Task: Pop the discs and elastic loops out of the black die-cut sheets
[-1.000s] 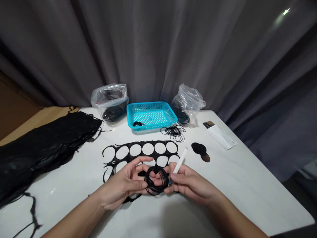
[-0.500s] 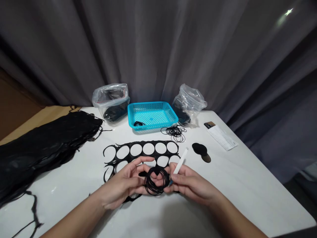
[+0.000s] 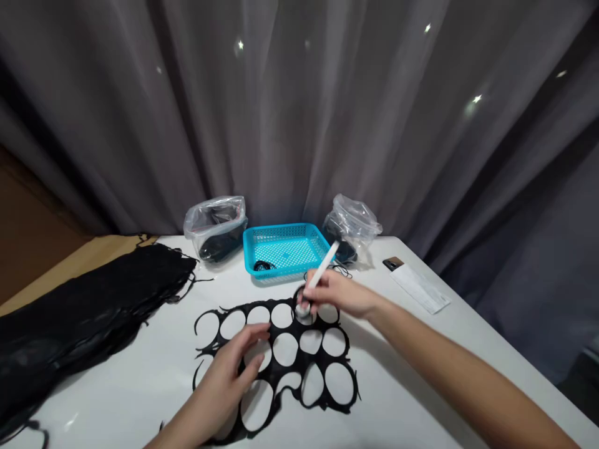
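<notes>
Well, my big white table (image 3: 116,374) holds a flat black sheet (image 3: 299,365) full of round holes. Behind the sheet sits my blue basket (image 3: 292,270). My left hand (image 3: 238,358) is loosely bent over the sheet, thumb and fingers apart, holding nothing. My right hand (image 3: 339,292) pinches a thin white stick (image 3: 324,265). Some black rings (image 3: 296,299), a bit blurry, are at that hand's fingertips, by the sheet's back row of holes and in front of the basket.

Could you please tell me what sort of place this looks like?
It looks like a small handwork station, judging by the white table, the black sheet with round holes lying on it, and the blue basket near the grey curtain.
</notes>
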{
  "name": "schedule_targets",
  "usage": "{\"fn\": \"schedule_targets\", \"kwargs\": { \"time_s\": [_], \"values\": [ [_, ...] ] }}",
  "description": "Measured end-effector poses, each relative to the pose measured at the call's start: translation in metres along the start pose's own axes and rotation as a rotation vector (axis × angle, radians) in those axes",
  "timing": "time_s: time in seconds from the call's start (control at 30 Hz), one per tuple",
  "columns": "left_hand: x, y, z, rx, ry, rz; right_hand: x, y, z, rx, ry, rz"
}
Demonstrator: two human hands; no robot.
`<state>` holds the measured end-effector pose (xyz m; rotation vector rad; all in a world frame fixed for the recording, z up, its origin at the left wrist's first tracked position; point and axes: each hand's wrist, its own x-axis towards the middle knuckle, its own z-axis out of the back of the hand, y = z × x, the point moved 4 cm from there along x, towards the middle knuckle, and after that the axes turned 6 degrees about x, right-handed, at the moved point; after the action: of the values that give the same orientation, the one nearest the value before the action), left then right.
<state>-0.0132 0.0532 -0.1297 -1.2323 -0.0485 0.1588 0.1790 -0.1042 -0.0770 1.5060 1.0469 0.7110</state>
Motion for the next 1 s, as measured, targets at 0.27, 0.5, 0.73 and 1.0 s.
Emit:
{"fn": "schedule_targets", "kwargs": {
  "time_s": [0.27, 0.5, 0.73, 1.0],
  "values": [
    [-0.011, 0.010, -0.020, 0.669, 0.158, -0.321, 0.116, 0.050, 0.104, -1.069, -0.217, 0.141],
    [-0.012, 0.002, -0.018, 0.770, 0.080, -0.436, 0.132, -0.006, 0.120, -1.217, -0.053, -0.115],
    [-0.014, -0.001, -0.021, 0.804, 0.078, -0.418, 0.121, 0.001, 0.119, -1.280, -0.033, -0.234],
    [-0.017, -0.009, -0.027, 0.871, 0.118, -0.361, 0.097, 0.019, 0.113, -1.258, -0.193, -0.200]
  ]
}}
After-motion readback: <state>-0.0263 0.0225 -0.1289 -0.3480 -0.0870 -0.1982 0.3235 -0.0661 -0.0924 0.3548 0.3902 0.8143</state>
